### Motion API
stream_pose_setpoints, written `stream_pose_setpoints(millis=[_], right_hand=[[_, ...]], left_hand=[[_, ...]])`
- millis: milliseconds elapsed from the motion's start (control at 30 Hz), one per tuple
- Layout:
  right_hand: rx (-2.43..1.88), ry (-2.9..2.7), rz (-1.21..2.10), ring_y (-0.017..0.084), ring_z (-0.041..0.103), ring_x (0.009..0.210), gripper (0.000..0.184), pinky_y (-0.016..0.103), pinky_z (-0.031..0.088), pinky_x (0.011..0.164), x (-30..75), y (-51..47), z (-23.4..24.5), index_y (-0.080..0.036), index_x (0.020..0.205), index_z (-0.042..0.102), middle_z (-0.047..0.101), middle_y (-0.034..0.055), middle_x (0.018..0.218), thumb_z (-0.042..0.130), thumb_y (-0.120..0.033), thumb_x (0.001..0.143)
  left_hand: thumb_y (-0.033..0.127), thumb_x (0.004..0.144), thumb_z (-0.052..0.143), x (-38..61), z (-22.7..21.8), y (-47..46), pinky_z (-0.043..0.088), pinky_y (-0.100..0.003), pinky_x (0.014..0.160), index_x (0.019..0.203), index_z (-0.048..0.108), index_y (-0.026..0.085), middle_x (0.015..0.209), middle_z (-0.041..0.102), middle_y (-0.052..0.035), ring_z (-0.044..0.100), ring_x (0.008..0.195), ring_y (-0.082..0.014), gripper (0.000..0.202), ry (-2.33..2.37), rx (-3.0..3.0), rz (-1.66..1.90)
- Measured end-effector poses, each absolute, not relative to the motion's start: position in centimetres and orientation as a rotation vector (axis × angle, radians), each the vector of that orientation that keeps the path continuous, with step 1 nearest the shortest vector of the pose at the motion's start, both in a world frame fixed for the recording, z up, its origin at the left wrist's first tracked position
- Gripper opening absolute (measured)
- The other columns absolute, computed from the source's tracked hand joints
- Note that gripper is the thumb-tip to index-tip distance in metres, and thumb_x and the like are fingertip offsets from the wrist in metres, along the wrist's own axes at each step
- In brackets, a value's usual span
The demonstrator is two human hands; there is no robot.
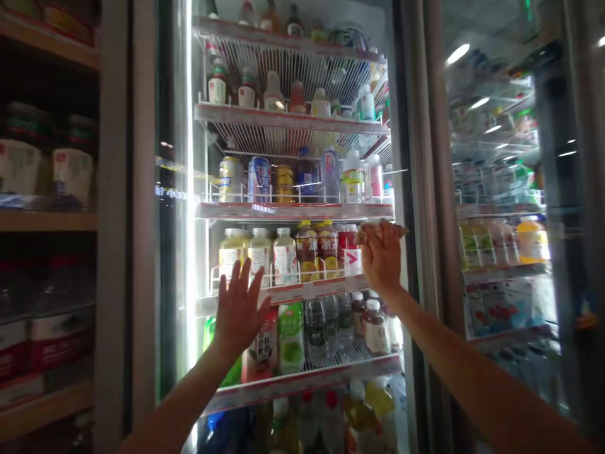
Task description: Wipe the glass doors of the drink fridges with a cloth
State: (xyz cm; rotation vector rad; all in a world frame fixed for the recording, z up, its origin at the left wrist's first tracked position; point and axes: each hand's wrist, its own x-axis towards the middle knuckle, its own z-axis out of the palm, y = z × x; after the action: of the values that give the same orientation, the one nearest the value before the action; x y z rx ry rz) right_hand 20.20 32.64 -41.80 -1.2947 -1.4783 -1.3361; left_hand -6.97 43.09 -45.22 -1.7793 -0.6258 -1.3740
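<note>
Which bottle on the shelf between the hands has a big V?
The red bottle just left of the right hand; its white label shows the V. The brown bottles and pale bottles lack one.

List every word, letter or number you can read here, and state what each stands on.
"V": white label on the red bottle
"冰": left brown bottle
"冰": right brown bottle; the character after it is unclear
"强": apparently, blue can; the character below is unclear
Too small or blurred: pale bottles' labels, green bottle's label, shelf-edge strips, reversed white lettering in the glass
</note>
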Motion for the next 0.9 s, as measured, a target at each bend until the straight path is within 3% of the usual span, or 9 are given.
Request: stream_pose_setpoints(millis=[100,200,267,400,467,600,733,800,900], right_hand=[[-1.193,-1.744,-1.323,0.033,0.004,0.14,0.053,0.055,0.021,0.11,16.8,33.8,-46.8,-0.022,0.136,0.04,0.019,0.0059,0.151,0.044,-0.019,0.083],[-0.966,-2.29,-1.351,0.023,0.012,0.14,0.055,0.045,0.023,0.112,13.6,33.8,-51.4,-0.032,0.136,0.038,0.028,-0.0027,0.149,0.048,-0.024,0.082],[-1.032,-2.198,-1.3,0.023,0.011,0.14,0.054,0.046,0.021,0.112,12.3,34.0,-49.6,-0.031,0.136,0.039,0.029,-0.0019,0.148,0.046,-0.023,0.083],[-1.196,-1.573,-1.157,0.033,0.007,0.139,0.048,0.055,0.019,0.109,9.5,36.2,-43.1,-0.024,0.133,0.044,0.019,0.0068,0.151,0.046,-0.024,0.084],[-1.055,-1.751,-1.258,0.032,0.008,0.139,0.052,0.053,0.022,0.109,7.6,37.2,-43.5,-0.023,0.134,0.042,0.025,0.008,0.149,0.048,-0.024,0.083],[-0.646,-2.255,-1.453,0.023,0.019,0.138,0.043,0.044,0.027,0.109,4.4,38.6,-45.3,-0.027,0.129,0.045,0.039,0.0008,0.142,0.045,-0.026,0.086],[-0.992,-1.871,-1.235,0.032,0.013,0.139,0.044,0.055,0.021,0.108,1.4,39.5,-41.1,-0.024,0.131,0.044,0.029,0.0076,0.147,0.044,-0.025,0.087],[-0.962,-1.907,-1.21,0.032,0.011,0.139,0.044,0.054,0.019,0.11,-0.3,39.8,-42.2,-0.019,0.131,0.043,0.028,0.0102,0.147,0.044,-0.023,0.087],[-0.722,-2.293,-1.233,0.027,0.019,0.137,0.042,0.046,0.023,0.111,-1.7,39.7,-48.8,-0.016,0.128,0.046,0.038,0.0092,0.142,0.044,-0.024,0.087]], left_hand=[[0.029,0.088,0.043,-8.6,-48.9,42.1,0.017,-0.047,0.112,0.135,0.037,0.016,0.148,0.027,-0.0133,0.011,0.14,-0.0258,0.05,-0.591,-1.833,-1.228],[0.022,0.084,0.045,-11.1,-53.4,41.0,0.02,-0.044,0.112,0.131,0.043,0.016,0.143,0.037,-0.0115,0.016,0.14,-0.0247,0.047,-0.545,-1.899,-1.016],[0.019,0.082,0.046,-12.8,-55.4,40.4,0.024,-0.043,0.11,0.129,0.046,0.018,0.14,0.042,-0.0087,0.022,0.138,-0.0238,0.047,-0.553,-1.916,-0.907],[0.015,0.081,0.044,-15.2,-56.8,39.9,0.035,-0.039,0.105,0.123,0.05,0.02,0.137,0.046,-0.0067,0.033,0.133,-0.0217,0.043,-0.597,-1.915,-0.859],[0.013,0.08,0.044,-16.2,-57.1,39.8,0.038,-0.038,0.102,0.12,0.052,0.019,0.136,0.048,-0.0075,0.037,0.13,-0.0211,0.041,-0.604,-1.923,-0.907],[0.008,0.079,0.042,-18.5,-57.7,39.9,0.04,-0.034,0.1,0.117,0.053,0.021,0.129,0.054,-0.0058,0.044,0.124,-0.0179,0.042,-0.551,-1.981,-0.935],[0.011,0.081,0.042,-20.4,-56.8,40.2,0.044,-0.034,0.097,0.116,0.051,0.019,0.124,0.056,-0.008,0.049,0.119,-0.0177,0.037,-0.659,-1.954,-1.05],[0.013,0.083,0.043,-20.9,-56.4,40.3,0.045,-0.035,0.094,0.117,0.049,0.016,0.123,0.055,-0.0108,0.05,0.117,-0.0187,0.034,-0.766,-1.899,-1.176],[0.016,0.084,0.043,-21.3,-57.0,39.8,0.046,-0.035,0.094,0.119,0.046,0.015,0.123,0.054,-0.0119,0.05,0.116,-0.0193,0.035,-0.841,-1.882,-1.273]])
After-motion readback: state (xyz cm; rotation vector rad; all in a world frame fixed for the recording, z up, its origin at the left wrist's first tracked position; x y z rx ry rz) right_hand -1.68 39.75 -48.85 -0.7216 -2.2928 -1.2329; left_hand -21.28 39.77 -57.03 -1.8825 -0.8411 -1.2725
